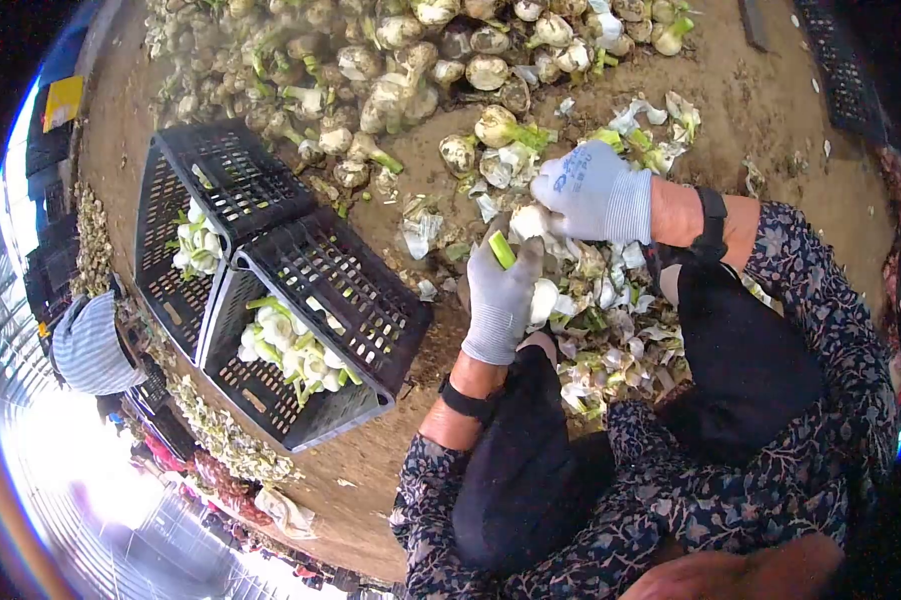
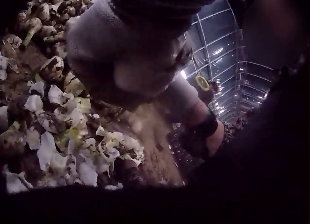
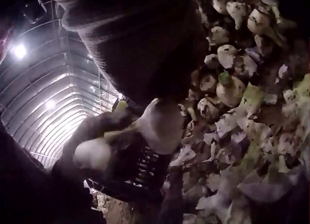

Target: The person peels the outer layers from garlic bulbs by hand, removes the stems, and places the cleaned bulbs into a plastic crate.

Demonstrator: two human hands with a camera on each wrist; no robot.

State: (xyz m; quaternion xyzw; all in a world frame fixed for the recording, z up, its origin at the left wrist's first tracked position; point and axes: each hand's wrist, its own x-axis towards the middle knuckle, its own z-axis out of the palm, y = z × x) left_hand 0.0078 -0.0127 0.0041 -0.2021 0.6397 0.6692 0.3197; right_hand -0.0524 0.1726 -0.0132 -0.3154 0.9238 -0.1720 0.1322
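Both hands wear pale gloves. The left hand (image 1: 501,300) grips garlic, and a cut green stem (image 1: 503,250) sticks up between its fingers. By that palm shows a white bulb (image 1: 545,300); the right wrist view also has this hand's bulb (image 3: 92,154). The right hand (image 1: 599,195), fingers curled, holds a peeled white bulb (image 1: 529,222) just above the left fingertips. Seen from the right wrist, that bulb (image 3: 162,125) has its stem pointing toward the left hand. The left wrist view is dark, with the left glove (image 2: 121,54) hiding most of what it holds.
Two black crates (image 1: 316,290) with white bulbs (image 1: 296,345) inside stand tilted at the left. Unpeeled garlic (image 1: 381,70) is heaped at the top. Loose skins (image 1: 611,365) litter the ground between the knees. Another black crate (image 1: 841,70) lies at the upper right.
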